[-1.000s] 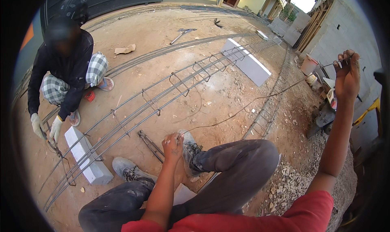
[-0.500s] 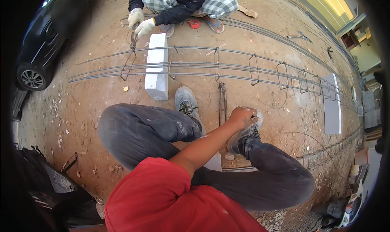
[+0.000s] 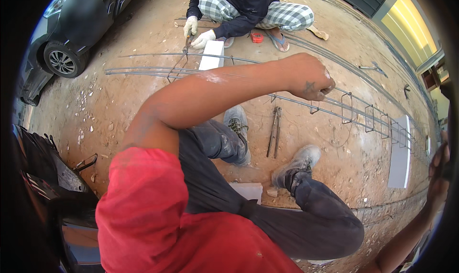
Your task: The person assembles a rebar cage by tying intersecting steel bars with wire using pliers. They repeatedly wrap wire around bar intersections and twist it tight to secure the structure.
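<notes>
My left hand (image 3: 310, 78) is closed in a fist over the rebar cage (image 3: 346, 111), its arm stretched across the view. Whatever is in its fingers, if anything, is hidden, and I cannot tell whether it touches the bars. My right hand (image 3: 437, 175) is raised at the far right rim, mostly cut off and dark. The cage has long thin bars with square stirrups and lies across white blocks. Across from me, a squatting co-worker's gloved hands (image 3: 197, 36) work with pincers (image 3: 187, 44) at the cage's left end.
Long-handled cutters (image 3: 274, 132) lie on the ground between my shoes and the cage. A white block (image 3: 212, 57) supports the left part, another block (image 3: 399, 153) the right. A red tape measure (image 3: 257, 37), a hammer (image 3: 374, 68) and a car (image 3: 71, 38) are farther off.
My left hand has left my right shoe and swung up and forward over the cage. My right hand has come into view at the right rim. The view has shifted.
</notes>
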`<action>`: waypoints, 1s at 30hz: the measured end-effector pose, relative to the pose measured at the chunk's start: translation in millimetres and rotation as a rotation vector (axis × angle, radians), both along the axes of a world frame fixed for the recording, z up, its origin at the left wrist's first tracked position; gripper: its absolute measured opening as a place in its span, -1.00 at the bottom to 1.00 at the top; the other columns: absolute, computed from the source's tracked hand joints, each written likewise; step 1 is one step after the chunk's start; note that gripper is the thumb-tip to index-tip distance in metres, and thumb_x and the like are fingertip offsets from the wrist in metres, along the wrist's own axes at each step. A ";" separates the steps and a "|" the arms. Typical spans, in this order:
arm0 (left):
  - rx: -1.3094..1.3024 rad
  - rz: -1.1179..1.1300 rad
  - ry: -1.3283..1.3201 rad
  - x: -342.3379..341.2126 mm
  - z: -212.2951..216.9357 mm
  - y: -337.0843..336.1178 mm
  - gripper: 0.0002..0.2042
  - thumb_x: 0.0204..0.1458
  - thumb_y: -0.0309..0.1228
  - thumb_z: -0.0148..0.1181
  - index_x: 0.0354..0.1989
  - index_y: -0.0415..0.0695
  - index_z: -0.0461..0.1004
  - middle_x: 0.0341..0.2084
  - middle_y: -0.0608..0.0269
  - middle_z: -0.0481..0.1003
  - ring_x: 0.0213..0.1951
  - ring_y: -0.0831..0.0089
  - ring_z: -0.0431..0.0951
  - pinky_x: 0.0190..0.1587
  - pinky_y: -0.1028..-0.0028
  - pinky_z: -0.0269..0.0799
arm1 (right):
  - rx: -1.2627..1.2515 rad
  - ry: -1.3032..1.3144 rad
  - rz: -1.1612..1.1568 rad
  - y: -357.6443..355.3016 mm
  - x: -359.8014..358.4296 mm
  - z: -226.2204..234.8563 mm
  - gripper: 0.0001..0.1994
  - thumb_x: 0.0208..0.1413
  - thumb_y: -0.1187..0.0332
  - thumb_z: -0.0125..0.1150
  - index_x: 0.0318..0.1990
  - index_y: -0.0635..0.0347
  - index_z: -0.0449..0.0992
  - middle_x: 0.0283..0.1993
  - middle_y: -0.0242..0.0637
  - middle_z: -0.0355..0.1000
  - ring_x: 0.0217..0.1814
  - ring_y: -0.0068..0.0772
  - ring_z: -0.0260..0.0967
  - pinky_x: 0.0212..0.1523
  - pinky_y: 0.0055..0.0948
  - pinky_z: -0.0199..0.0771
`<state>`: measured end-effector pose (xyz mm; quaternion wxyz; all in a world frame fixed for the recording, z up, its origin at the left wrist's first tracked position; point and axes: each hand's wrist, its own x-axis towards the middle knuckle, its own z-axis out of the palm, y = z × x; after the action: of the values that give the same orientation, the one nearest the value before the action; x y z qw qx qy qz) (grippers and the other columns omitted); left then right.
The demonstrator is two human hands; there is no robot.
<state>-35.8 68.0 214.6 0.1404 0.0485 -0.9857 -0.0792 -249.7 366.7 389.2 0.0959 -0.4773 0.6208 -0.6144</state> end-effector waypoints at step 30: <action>0.260 0.407 0.018 201.3 -218.5 -147.4 -0.62 -0.16 -0.16 0.40 -0.22 -0.10 0.48 -0.38 0.31 0.52 -0.27 0.31 0.48 -0.22 0.34 0.47 | 0.525 -0.679 0.386 -318.1 242.5 -479.2 -0.81 0.32 0.42 0.06 -0.01 0.27 0.48 -0.14 -0.28 0.50 -0.19 -0.54 0.41 -0.26 -0.55 0.45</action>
<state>165.5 -79.4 -3.9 0.1550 0.2630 -0.9358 -0.1761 -7.2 48.6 -90.0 0.5237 -0.3156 0.5886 -0.5288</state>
